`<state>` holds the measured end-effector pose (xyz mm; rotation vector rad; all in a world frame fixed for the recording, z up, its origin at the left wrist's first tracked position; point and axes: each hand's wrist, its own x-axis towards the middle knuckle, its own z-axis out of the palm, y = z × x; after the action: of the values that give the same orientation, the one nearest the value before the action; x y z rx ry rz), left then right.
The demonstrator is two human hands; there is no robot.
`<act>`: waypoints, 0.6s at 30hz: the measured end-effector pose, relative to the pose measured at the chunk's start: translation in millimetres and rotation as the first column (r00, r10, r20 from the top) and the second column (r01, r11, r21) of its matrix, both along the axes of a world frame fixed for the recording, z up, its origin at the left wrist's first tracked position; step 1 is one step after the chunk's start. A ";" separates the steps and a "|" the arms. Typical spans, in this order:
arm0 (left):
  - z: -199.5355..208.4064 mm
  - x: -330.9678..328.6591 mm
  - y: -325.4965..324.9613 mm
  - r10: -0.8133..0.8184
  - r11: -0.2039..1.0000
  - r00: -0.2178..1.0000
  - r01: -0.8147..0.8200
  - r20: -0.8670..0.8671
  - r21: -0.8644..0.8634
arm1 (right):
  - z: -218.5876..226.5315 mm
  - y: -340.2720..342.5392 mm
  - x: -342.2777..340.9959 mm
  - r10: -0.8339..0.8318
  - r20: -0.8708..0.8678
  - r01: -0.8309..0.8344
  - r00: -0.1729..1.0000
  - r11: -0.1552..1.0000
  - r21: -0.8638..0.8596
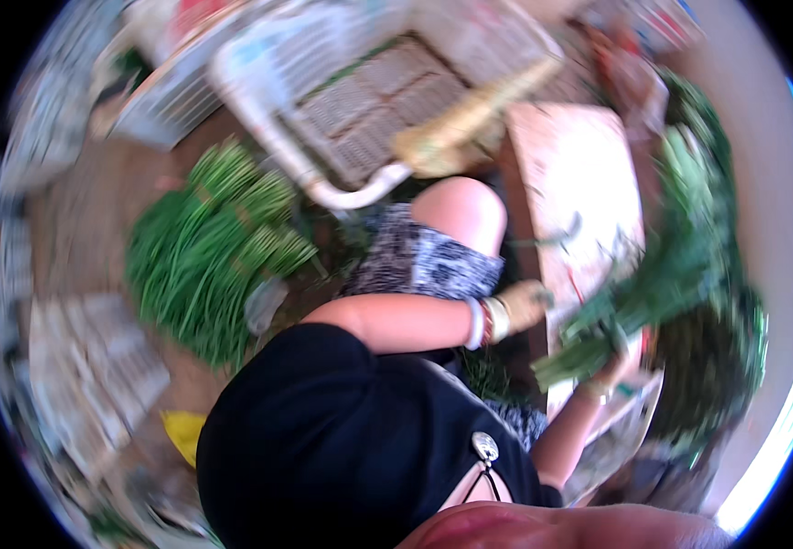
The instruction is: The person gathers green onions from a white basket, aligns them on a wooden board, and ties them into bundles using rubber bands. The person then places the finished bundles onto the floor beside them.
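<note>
My right hand (623, 359) is closed around a bunch of long leafy greens (630, 306), near its cut, pale ends. The leaves stretch away up and right over a white board (575, 174). My left hand (525, 306), in a tan glove, is beside the board's left edge, apart from the bunch. Its fingers are curled together, and a small dark spot shows at the tips, too blurred to name. Loose green scraps (557, 233) lie on the board.
Tied bundles of green chives (204, 247) are piled on the floor at left. A white plastic crate (268, 137) stands ahead, with a yellowish wrapped bundle (465, 123) across its near corner. More greens (703, 366) are heaped at right, beside the wall. Flattened cardboard (90, 366) lies at far left.
</note>
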<state>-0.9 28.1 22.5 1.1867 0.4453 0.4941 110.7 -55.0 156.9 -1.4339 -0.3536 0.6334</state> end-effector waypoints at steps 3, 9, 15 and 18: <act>35.4 -1.8 17.9 0.062 0.961 0.924 0.047 0.377 -0.274 | 17.3 3.6 -24.0 0.196 0.203 -0.161 0.959 0.971 -0.174; 92.3 -3.4 47.6 -0.073 0.961 0.926 0.164 0.371 -0.222 | -21.8 12.5 -23.2 0.522 0.108 -0.439 0.846 0.798 -0.413; 70.6 7.3 31.6 0.072 0.987 0.942 -0.019 0.329 -0.161 | -25.9 14.1 -45.3 0.583 0.534 0.040 0.613 0.652 -0.757; 75.9 10.6 34.2 0.110 0.989 0.976 -0.090 0.186 -0.115 | -26.3 13.5 -56.8 0.557 0.597 0.123 0.578 0.664 -0.738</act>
<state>9.7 62.3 98.4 1.0073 0.3615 0.6585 53.9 -41.5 130.6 -2.4757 -1.1439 0.2805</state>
